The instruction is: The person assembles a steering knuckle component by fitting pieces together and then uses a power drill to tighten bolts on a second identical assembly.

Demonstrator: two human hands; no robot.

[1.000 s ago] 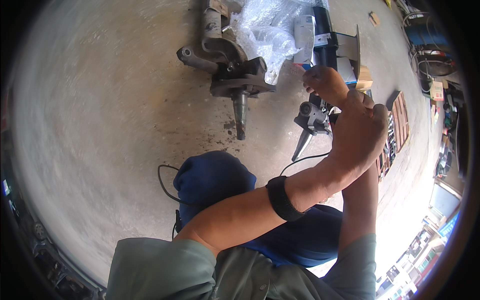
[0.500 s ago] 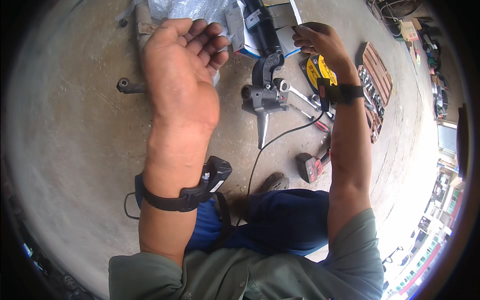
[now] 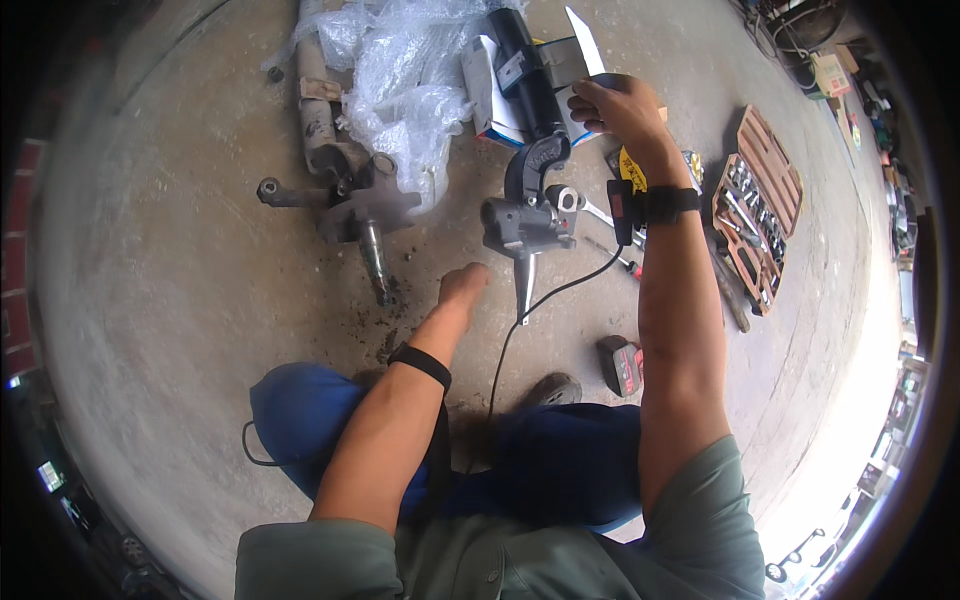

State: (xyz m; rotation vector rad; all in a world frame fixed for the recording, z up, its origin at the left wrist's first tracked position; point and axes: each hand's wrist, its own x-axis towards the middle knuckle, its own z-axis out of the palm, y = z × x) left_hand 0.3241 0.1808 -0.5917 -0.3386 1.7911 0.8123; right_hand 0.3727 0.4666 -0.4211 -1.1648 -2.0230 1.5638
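Concrete floor; steering knuckle spindle toward person; right hand grip holds strut; left hand loose

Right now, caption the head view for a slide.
Seated person's right hand grips a black shock absorber; left hand reaches toward a grey metal steering knuckle on concrete.

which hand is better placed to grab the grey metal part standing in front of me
Left, probably. The left hand hangs free just beside the grey metal part, fingers pointing at its base. The right hand is farther up, already on the white box.
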